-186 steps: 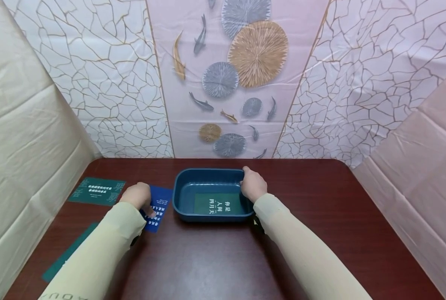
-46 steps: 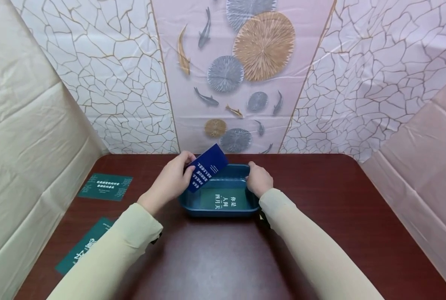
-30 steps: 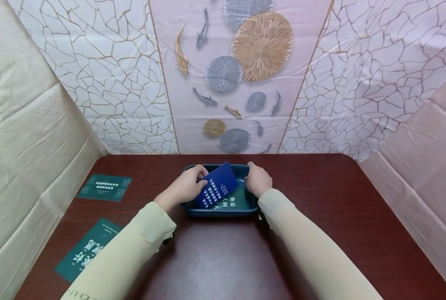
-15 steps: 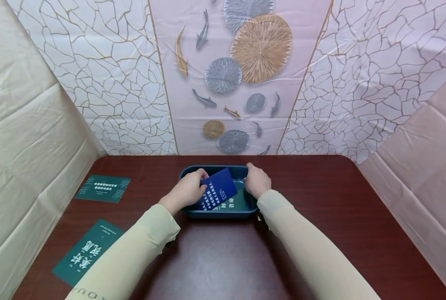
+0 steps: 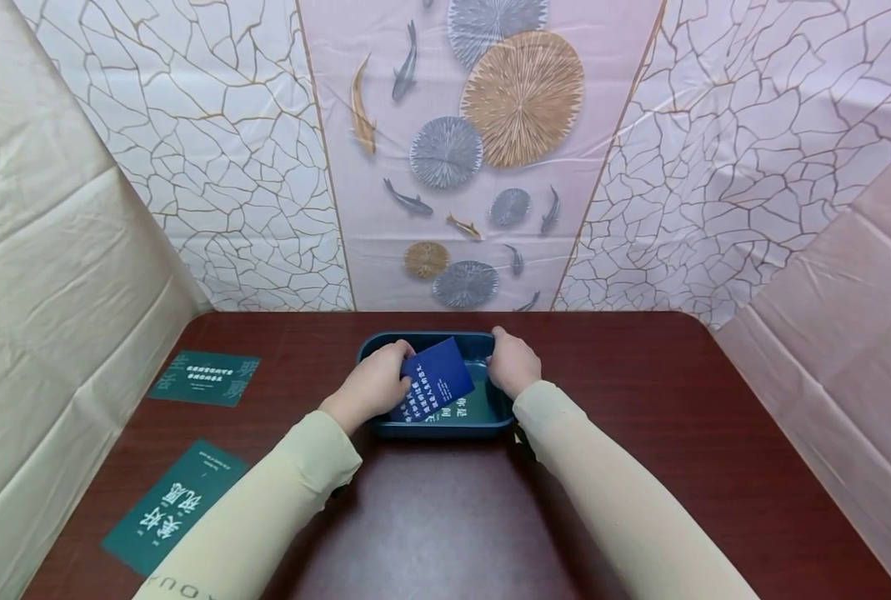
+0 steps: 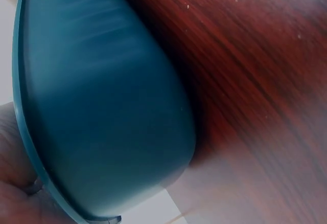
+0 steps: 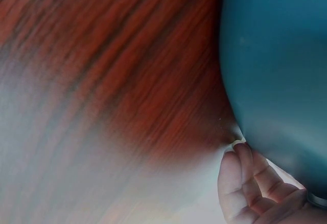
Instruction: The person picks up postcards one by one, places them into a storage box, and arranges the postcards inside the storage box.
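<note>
In the head view my left hand [image 5: 373, 383] reaches over the left end of a dark teal tray [image 5: 445, 430] and pinches a blue card [image 5: 439, 377] with white writing. The card lies tilted inside the tray, over a green card [image 5: 477, 408] at its bottom, covering part of that card's lettering. My right hand [image 5: 514, 363] grips the tray's right end. In the right wrist view its fingers [image 7: 232, 178] press on the tray's outer wall [image 7: 276, 81]. The left wrist view has the tray's outer side [image 6: 107, 101] with part of my left hand [image 6: 15, 168] behind the rim.
Two more green cards lie on the left of the dark red table [image 5: 445, 517]: one farther back [image 5: 205, 377], another nearer the front [image 5: 175, 506], close by my left sleeve. A patterned cloth [image 5: 445, 150] hangs behind the table, with plain cloth at both sides.
My left hand has picked the blue card off the table, carried it right and lowered it into the tray. During the last half second it barely moves. My right hand stays on the tray.
</note>
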### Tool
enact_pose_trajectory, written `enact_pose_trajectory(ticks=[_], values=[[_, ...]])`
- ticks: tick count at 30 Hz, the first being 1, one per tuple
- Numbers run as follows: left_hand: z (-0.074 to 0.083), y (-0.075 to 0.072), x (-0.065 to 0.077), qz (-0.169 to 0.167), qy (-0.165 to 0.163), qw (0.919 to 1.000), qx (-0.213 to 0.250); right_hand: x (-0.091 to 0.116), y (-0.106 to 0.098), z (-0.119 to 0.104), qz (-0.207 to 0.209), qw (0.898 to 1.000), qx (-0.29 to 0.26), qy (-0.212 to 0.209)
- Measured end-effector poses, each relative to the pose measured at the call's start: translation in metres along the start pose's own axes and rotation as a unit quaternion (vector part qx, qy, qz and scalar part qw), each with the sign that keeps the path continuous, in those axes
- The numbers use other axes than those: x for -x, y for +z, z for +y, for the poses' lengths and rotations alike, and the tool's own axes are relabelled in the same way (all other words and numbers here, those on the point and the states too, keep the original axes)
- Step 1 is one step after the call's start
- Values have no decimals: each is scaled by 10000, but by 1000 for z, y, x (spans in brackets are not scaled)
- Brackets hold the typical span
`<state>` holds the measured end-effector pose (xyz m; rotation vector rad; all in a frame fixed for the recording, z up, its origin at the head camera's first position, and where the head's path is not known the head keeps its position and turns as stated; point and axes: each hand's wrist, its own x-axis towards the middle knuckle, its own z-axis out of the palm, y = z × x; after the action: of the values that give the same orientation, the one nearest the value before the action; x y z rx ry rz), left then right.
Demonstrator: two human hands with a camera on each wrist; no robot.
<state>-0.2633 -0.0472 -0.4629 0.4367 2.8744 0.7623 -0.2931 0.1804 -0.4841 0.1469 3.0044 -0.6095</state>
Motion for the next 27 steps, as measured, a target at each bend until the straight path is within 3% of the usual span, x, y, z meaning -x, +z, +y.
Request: enact_pose_trajectory(ticks=[14,27], values=[[1,7,-1,80,251,9950,-965,-3,3,2,14,9999,120,-54],[2,14,-2,-315,274,9938,-1029,-1,1,2,-56,9999,94,-80]])
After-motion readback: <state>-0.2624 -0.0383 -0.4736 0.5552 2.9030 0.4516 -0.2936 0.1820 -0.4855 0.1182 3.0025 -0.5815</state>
